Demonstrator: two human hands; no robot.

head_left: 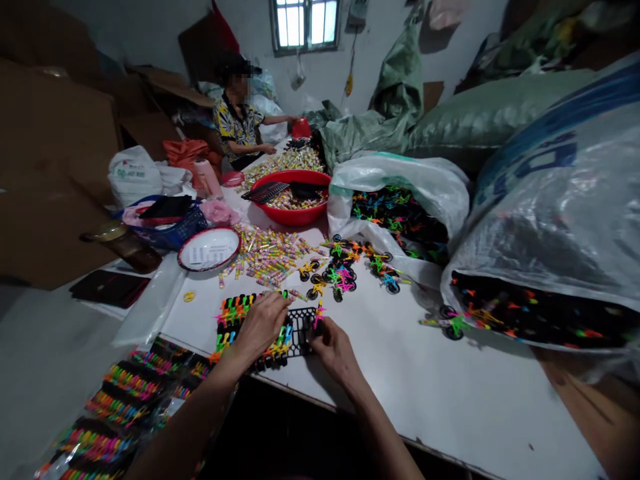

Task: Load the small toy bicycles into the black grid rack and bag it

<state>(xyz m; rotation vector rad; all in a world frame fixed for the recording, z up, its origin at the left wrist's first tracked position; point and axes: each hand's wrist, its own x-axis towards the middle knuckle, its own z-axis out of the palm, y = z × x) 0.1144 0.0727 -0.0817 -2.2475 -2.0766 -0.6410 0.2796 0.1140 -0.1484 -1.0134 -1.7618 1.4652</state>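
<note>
A black plastic rack (301, 325) lies near the table's front edge, its left part filled with rows of colourful small toys (235, 310). My left hand (263, 323) reaches over these rows, fingers closed at the rack's upper side; what they pinch is too small to make out. At the rack's right end, my right hand (333, 347) is closed on a pink toy bike (319, 319), which stands upright above its fingertips. Loose toy bikes (343, 273) with black wheels and a pile of printed sticks (270, 257) lie beyond the rack.
A white bowl (210, 249), a blue basket (175, 223) and a red basin (295, 210) stand behind. Open sacks (395, 167) of toy bikes are at the right. Packed toys (120, 393) lie lower left. Another person (240, 127) sits at the far end.
</note>
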